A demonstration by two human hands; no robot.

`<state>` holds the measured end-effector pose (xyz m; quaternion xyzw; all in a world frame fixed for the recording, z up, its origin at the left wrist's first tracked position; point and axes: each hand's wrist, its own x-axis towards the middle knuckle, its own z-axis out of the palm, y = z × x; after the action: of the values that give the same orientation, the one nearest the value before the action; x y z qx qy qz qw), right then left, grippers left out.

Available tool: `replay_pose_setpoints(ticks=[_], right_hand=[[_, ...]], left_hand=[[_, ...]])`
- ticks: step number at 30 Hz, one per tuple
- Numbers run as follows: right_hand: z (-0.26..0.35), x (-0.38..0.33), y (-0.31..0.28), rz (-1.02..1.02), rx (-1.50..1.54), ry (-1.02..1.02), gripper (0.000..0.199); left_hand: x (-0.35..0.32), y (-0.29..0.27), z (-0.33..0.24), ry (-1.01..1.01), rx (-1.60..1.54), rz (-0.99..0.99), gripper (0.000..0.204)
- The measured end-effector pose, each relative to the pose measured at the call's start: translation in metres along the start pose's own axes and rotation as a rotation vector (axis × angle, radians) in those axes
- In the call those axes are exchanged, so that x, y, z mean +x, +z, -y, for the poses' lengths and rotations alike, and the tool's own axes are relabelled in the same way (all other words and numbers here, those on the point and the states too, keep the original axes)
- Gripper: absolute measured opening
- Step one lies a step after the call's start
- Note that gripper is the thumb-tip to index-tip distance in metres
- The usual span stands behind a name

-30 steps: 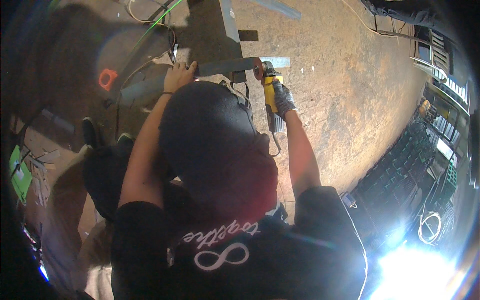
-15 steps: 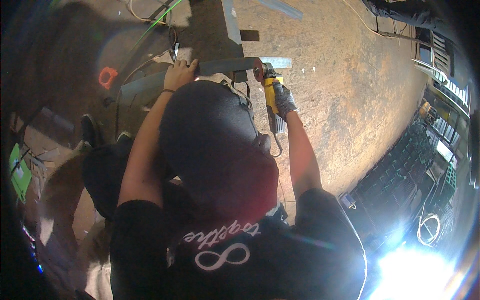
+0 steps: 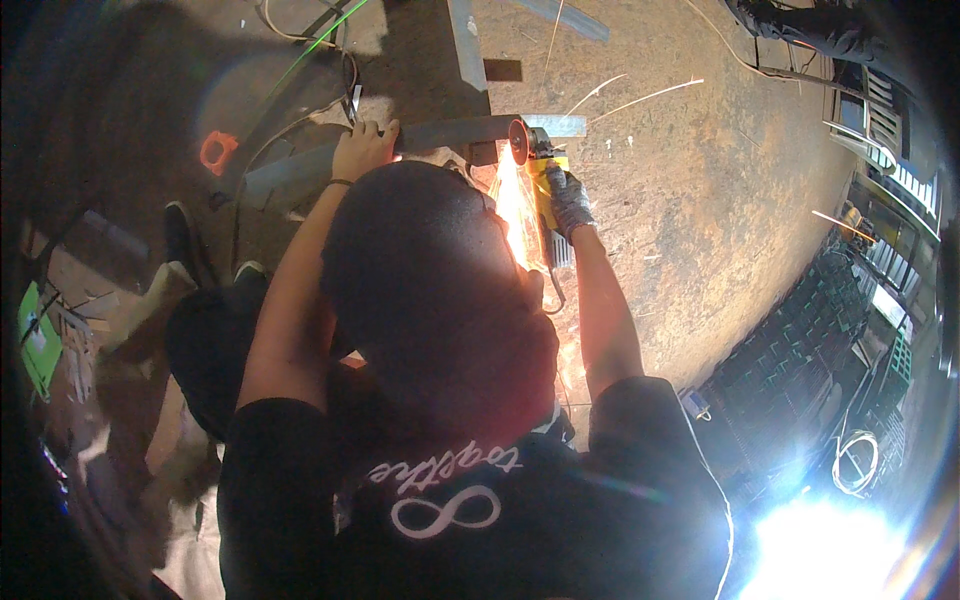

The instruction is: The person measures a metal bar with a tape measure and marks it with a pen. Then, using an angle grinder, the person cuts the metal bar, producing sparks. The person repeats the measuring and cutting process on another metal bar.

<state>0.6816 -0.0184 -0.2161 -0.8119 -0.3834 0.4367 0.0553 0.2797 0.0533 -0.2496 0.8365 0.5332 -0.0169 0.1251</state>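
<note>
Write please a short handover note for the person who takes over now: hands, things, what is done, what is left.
Left hand: bare, pressing the metal bar down on the floor.
Right hand: gloved, gripping the yellow grinder.
The disc is in the bar near its right end, and sparks fly toward the body.
Done: cut begun.
Left: the end piece is not yet off.

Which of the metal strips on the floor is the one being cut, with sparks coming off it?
The long metal strip running crosswise under the left hand; the yellow grinder in the gloved right hand meets it. The other strips lie untouched farther away.
</note>
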Motion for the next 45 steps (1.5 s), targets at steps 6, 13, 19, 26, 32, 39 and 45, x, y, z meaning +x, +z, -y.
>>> replay_pose_setpoints(ticks=[6,13,19,26,32,39,45], right_hand=[[-0.023,0.025,0.013,-0.05,0.057,-0.076,0.063],[-0.034,0.031,0.013,-0.055,0.163,-0.033,0.058],[-0.012,0.017,0.011,-0.019,0.166,-0.041,0.058],[0.014,0.01,0.01,0.009,0.364,-0.025,0.047],[0.058,-0.02,0.001,0.014,0.344,0.048,0.044],[0.038,0.001,0.002,0.08,0.387,-0.058,0.044],[0.053,-0.007,0.003,0.052,0.504,-0.005,0.043]], left_hand=[[-0.001,-0.004,-0.004,-0.008,-0.02,0.01,0.058],[0.001,-0.009,-0.009,-0.024,-0.054,0.007,0.053],[-0.002,0.002,-0.006,-0.024,-0.026,-0.038,0.048],[-0.004,0.029,0.001,0.003,0.064,-0.146,0.041],[-0.006,0.022,0.0,0.015,0.1,-0.297,0.028],[-0.002,0.016,-0.006,-0.002,0.027,-0.213,0.029],[-0.006,0.0,-0.01,-0.042,-0.017,-0.092,0.037]])
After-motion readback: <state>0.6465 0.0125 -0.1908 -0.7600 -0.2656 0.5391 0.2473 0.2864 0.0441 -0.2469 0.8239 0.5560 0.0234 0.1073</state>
